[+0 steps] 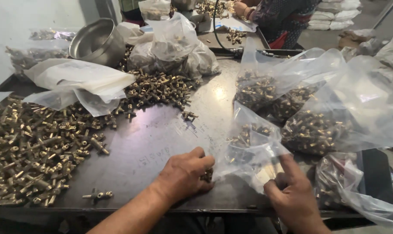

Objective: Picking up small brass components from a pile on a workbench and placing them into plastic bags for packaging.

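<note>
I look down at my two hands on the dark metal bench (161, 143). My left hand (185, 173) lies curled on the bench with its fingers bent together over a few small brass fittings (207, 175). I can see some of them peeking out by my fingertips, right at the mouth of a clear plastic bag (252, 149). My right hand (291, 195) pinches the near edge of that bag, with one finger pointing up along the plastic. The bag lies flat between my hands and already has some brass bits inside.

I think the step in hand is filling: my left hand is pushing brass pieces into the bag that my right hand holds. The next move seems to need the bag mouth kept wide and low on the bench, so the bits slide in and do not roll away.

A big heap of brass parts (36, 151) sits to my left, and one loose tee fitting (97, 195) lies alone near the bench edge. Fuller bags (317, 125) lie to my right. A steel bowl (99, 41) leans at the back. Another person (278, 17) works at the far end.
</note>
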